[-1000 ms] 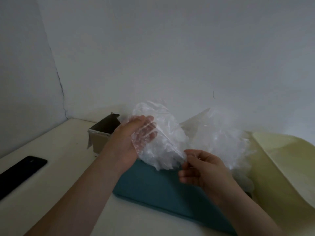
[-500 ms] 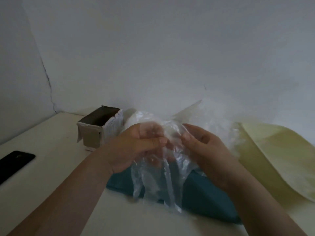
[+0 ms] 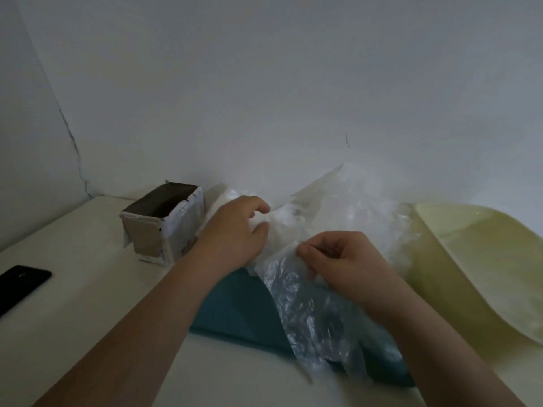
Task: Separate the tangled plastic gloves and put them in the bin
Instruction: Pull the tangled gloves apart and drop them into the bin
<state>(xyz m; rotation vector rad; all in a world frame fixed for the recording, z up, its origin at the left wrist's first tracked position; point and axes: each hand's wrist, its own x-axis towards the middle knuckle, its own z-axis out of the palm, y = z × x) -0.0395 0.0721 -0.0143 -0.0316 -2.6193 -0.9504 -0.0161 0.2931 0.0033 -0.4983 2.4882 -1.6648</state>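
Gloves: heaped clear film, crumpled and tangled, toward the back edge of the desk, right of middle, spilling over a teal mat. One glove partly drawn out, hanging from the heap down over the mat toward the front edge.

Likely near weightless, limp, slick and clingy. No shape to push against, and easy to stretch or tear if yanked. Best taken at a free edge or cuff, between fingertips, with the rest of the heap held down. Best pulled slowly, so as not to drag neighbours along.

Right hand: pinching the top of the hanging glove between thumb and forefinger, other fingers curled. Left hand: curled over the heap's left side, gripping a fold of film there.

Left of the heap, near the back edge, an open cardboard box, just beside the left wrist. Farther left, at the desk's left edge, a black phone. Right of the heap, a pale yellow tub, touching or nearly touching the film; probably the bin, though not certain.
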